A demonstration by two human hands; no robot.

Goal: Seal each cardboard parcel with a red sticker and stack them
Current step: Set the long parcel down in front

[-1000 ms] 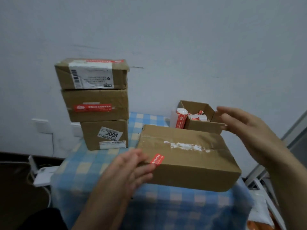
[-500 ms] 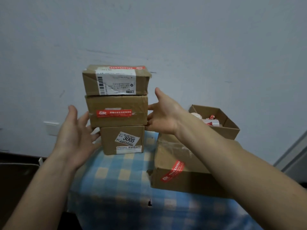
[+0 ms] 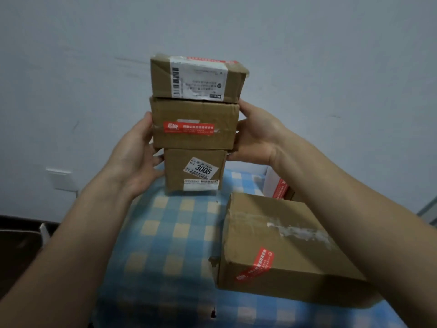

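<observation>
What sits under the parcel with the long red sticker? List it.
Under the middle parcel sits the 3005 parcel, resting on the checked tablecloth. Both hands cover its upper side edges.

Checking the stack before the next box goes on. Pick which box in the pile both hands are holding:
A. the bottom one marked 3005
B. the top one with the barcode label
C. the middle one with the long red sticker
C: the left hand and right hand press the sides of the middle box, mainly.
</observation>
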